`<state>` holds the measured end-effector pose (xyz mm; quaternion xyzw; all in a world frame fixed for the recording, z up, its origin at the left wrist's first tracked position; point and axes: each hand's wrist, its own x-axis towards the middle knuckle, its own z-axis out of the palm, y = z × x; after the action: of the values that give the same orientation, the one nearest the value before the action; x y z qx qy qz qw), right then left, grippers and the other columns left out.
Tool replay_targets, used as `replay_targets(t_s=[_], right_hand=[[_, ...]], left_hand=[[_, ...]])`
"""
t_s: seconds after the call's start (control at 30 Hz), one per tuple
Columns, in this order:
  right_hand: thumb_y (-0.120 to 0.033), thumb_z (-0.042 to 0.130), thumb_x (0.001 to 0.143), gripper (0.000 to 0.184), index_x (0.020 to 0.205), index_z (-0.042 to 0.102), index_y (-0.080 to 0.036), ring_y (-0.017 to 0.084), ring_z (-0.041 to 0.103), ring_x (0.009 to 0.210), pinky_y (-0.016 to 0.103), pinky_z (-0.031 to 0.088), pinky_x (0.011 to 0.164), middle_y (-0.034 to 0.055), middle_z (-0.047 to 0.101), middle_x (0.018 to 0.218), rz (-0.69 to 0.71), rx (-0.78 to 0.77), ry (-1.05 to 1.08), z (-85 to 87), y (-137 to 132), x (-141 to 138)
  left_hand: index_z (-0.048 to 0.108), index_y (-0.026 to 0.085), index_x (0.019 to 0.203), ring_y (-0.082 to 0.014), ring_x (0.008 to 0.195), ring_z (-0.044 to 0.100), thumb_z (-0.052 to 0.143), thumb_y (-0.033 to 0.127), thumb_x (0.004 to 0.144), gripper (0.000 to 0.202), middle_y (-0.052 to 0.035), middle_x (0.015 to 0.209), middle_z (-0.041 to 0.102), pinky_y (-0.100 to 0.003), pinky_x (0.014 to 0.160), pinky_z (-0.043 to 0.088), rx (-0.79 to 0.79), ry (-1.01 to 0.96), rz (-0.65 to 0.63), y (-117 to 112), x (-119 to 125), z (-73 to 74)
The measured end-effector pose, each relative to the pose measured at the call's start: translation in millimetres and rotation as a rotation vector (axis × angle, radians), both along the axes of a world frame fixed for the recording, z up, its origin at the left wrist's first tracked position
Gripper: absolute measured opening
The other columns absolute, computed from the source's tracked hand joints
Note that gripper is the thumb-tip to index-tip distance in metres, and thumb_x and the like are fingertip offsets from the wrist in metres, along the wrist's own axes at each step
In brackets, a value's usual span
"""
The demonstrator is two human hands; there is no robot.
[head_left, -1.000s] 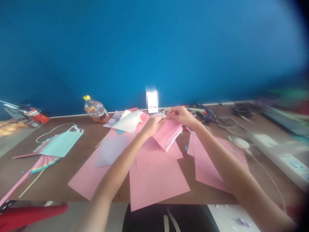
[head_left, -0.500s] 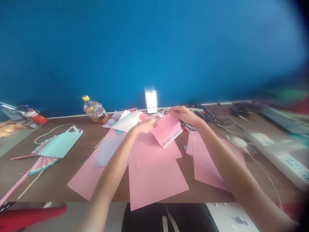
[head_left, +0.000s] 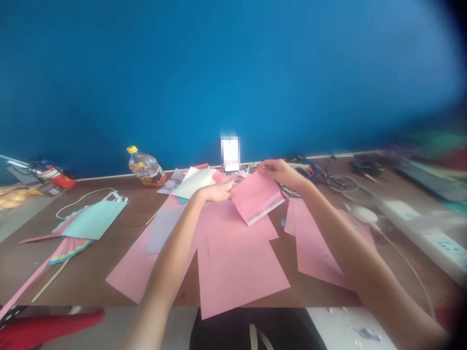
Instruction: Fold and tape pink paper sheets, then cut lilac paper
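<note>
Both my hands hold one folded pink paper piece above the brown table. My left hand pinches its left edge, fingers closed. Its top right corner is gripped by my right hand. The piece tilts toward me and shows a faint blue stripe near its lower edge. Under it lie several flat pink sheets, and a lilac sheet lies to their left.
At the back stand a plastic bottle and a small white card against the blue wall. A light blue paper bag and striped folded fans lie left. Cables and tools and a white power strip sit right.
The pink piece has been drawn wider between my hands and tilted up, its lower corner swinging right. My left hand slid left along its edge.
</note>
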<state>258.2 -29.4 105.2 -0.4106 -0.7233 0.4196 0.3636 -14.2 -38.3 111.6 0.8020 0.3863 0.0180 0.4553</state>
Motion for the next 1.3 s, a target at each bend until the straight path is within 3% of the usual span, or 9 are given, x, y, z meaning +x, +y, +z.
replay_targets(t_s=[0.17,0.3,0.43,0.6,0.87,0.97,1.13,1.3], right_hand=[[-0.054,0.065,0.082,0.041,0.096,0.067,-0.016,0.015,0.059,0.063,0.024,0.039,0.051,0.0054,0.069,0.079,-0.122,-0.01,0.09,-6.2,6,4],[-0.055,0.064,0.083,0.041,0.097,0.067,-0.016,0.013,0.056,0.059,0.023,0.035,0.049,0.0038,0.066,0.073,-0.114,-0.019,0.073,-7.6,6,3],[-0.055,0.063,0.083,0.04,0.096,0.067,-0.017,0.014,0.057,0.06,0.023,0.035,0.05,0.0035,0.065,0.073,-0.111,-0.008,0.084,-4.4,2,0],[-0.055,0.061,0.085,0.04,0.101,0.067,-0.018,0.015,0.058,0.061,0.024,0.036,0.05,0.0051,0.067,0.077,-0.117,0.005,0.066,0.5,-1,-2],[-0.051,0.06,0.087,0.037,0.105,0.065,-0.019,0.014,0.055,0.056,0.025,0.035,0.049,0.0046,0.068,0.077,-0.091,0.017,0.033,-2.3,0,-1],[-0.051,0.062,0.085,0.036,0.102,0.065,-0.019,0.014,0.055,0.057,0.025,0.036,0.05,0.0046,0.068,0.077,-0.08,0.026,0.042,-2.5,1,1],[-0.053,0.062,0.085,0.037,0.097,0.066,-0.018,0.014,0.055,0.06,0.025,0.037,0.052,0.0048,0.068,0.078,-0.075,0.041,0.06,0.5,0,1],[-0.052,0.066,0.08,0.036,0.09,0.065,-0.017,0.015,0.056,0.064,0.026,0.038,0.055,0.0055,0.068,0.08,-0.113,0.063,0.07,-2.8,3,0]], left_hand=[[0.012,0.031,0.154,-0.0232,0.118,0.06,0.038,0.05,0.096,0.067,-0.008,0.132,0.062,-0.037,0.099,0.045,-0.002,0.138,0.082,-1,-1,2.0],[0.04,0.024,0.144,-0.028,0.122,0.055,0.039,0.059,0.093,0.062,-0.0106,0.138,0.058,-0.037,0.099,0.044,0.198,0.207,0.161,1,1,-0.6],[0.053,0.022,0.132,-0.0258,0.116,0.059,0.039,0.053,0.095,0.05,-0.0096,0.131,0.062,-0.035,0.099,0.044,0.31,0.048,0.164,3,9,-4.5],[0.051,0.021,0.132,-0.024,0.118,0.057,0.039,0.041,0.097,0.041,-0.0108,0.133,0.059,-0.035,0.1,0.044,0.332,-0.107,0.138,2,23,-9.1],[0.055,0.021,0.121,-0.0234,0.106,0.06,0.041,0.037,0.096,0.033,-0.0083,0.114,0.065,-0.036,0.094,0.046,0.314,-0.04,0.086,-4,27,-9.4],[0.051,0.02,0.127,-0.0234,0.114,0.058,0.039,0.036,0.096,0.037,-0.0096,0.121,0.062,-0.037,0.098,0.044,0.263,-0.077,0.072,-5,29,-10.6],[0.044,0.021,0.138,-0.024,0.121,0.055,0.051,0.028,0.09,0.049,-0.0115,0.137,0.054,-0.036,0.099,0.044,0.136,-0.166,-0.03,-4,32,-16.2],[0.04,0.022,0.143,-0.0254,0.13,0.049,0.048,0.025,0.09,0.053,-0.0113,0.142,0.051,-0.038,0.103,0.041,0.097,-0.145,-0.008,-2,30,-20.2]])
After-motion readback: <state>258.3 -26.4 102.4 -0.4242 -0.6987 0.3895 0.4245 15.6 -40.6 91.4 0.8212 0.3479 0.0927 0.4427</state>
